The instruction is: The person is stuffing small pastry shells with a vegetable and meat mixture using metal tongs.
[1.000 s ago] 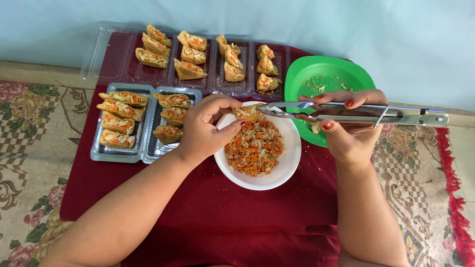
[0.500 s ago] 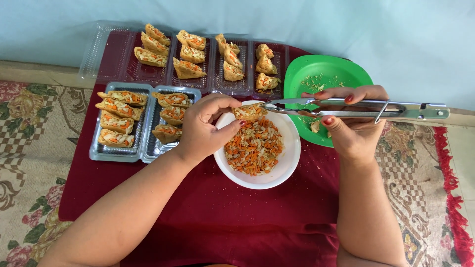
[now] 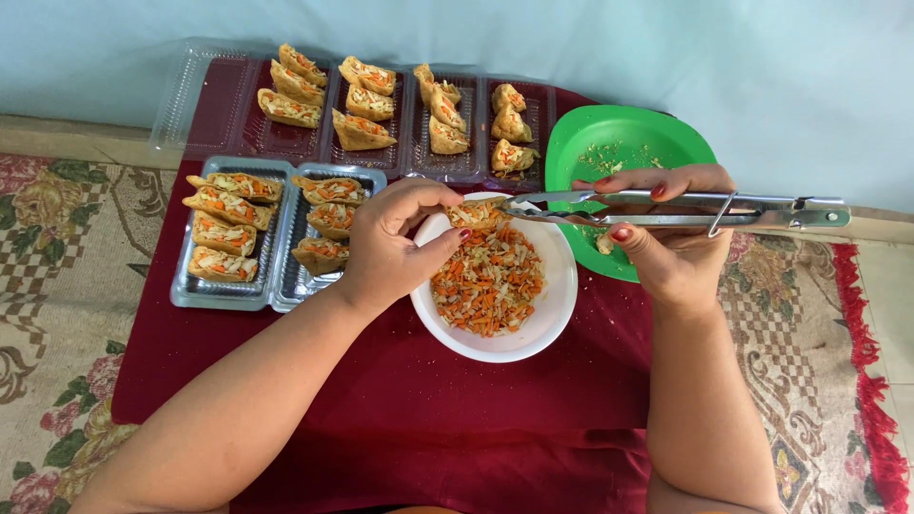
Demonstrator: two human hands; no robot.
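Observation:
My left hand (image 3: 395,243) holds a stuffed tofu pocket (image 3: 476,213) over the far rim of a white bowl (image 3: 552,314). The bowl is filled with shredded carrot and cabbage filling (image 3: 487,284). My right hand (image 3: 662,238) grips metal tongs (image 3: 685,207), held level, whose tips reach into the open top of the pocket. Both hands hover above a dark red cloth (image 3: 428,409).
Two clear plastic trays (image 3: 228,297) at the left hold several filled pockets. A longer clear tray (image 3: 400,162) at the back holds several more. A green plate (image 3: 609,143) with crumbs sits behind my right hand. A patterned rug (image 3: 57,247) surrounds the cloth.
The tongs' tips have stayed at the pocket's opening. Both hands remain nearly still over the bowl's far rim.

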